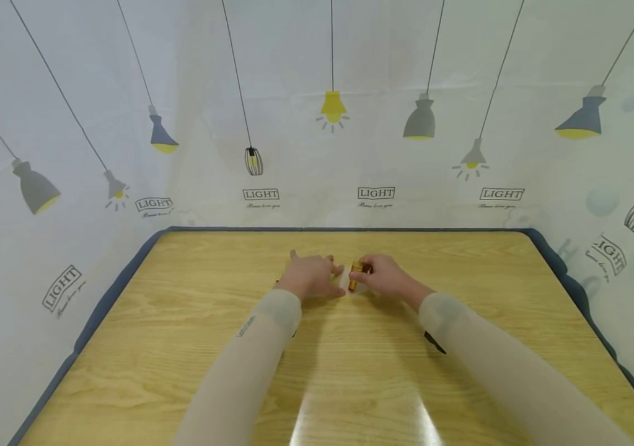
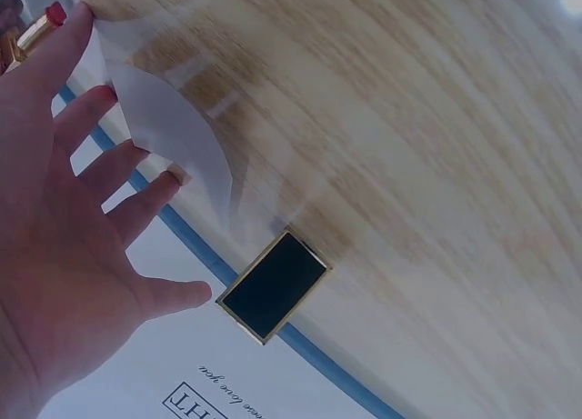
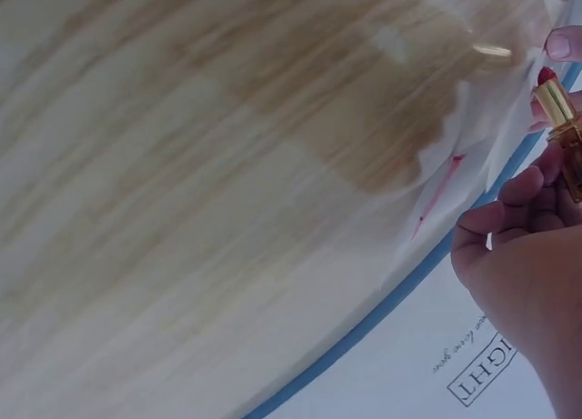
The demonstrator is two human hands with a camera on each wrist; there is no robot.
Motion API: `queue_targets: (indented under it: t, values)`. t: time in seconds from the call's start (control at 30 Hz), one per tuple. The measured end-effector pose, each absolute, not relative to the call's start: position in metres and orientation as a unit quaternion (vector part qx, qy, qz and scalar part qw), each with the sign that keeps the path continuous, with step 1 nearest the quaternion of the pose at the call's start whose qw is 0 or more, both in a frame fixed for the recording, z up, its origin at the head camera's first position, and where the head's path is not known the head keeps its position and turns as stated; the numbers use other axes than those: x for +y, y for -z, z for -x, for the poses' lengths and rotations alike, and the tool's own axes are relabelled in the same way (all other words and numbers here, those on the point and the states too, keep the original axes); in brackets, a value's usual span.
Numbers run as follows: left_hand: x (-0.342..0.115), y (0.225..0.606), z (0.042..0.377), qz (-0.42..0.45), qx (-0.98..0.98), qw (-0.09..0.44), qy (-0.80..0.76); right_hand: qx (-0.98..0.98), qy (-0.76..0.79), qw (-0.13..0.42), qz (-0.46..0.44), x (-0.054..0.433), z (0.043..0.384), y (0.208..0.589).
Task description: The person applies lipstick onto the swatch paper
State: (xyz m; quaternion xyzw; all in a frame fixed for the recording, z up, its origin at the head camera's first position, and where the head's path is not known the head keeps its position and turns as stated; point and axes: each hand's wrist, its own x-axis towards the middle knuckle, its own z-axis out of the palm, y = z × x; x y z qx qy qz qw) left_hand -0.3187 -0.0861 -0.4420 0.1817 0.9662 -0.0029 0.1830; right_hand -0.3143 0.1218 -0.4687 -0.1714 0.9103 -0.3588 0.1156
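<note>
My right hand (image 1: 386, 275) pinches a gold lipstick (image 1: 352, 284) with its red tip out, seen at the right edge of the right wrist view (image 3: 555, 104). The tip points toward my left hand (image 1: 311, 275), whose fingers are spread and hold nothing. In the left wrist view, those fingertips lie along the edge of a thin translucent white sheet (image 2: 173, 119) on the table. A short red streak (image 3: 440, 192) marks the sheet in the right wrist view. Close to one outstretched left finger is a black rectangular piece with a gold rim (image 2: 275, 285).
Both hands work toward the far part of a wood-grain table (image 1: 183, 371). A blue edge (image 1: 406, 230) runs round it, and a white curtain (image 1: 294, 148) printed with lamps hangs behind and at the sides. Light glares off the near tabletop.
</note>
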Motion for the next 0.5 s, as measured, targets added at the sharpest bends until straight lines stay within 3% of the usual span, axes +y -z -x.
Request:
queue_targets:
  t: [0.5]
  values:
    - [-0.0862,0.4446,0.3208,-0.17,0.968,0.184,-0.02,0.928,0.292,0.121,0.198,0.1151,0.3191,0.4634]
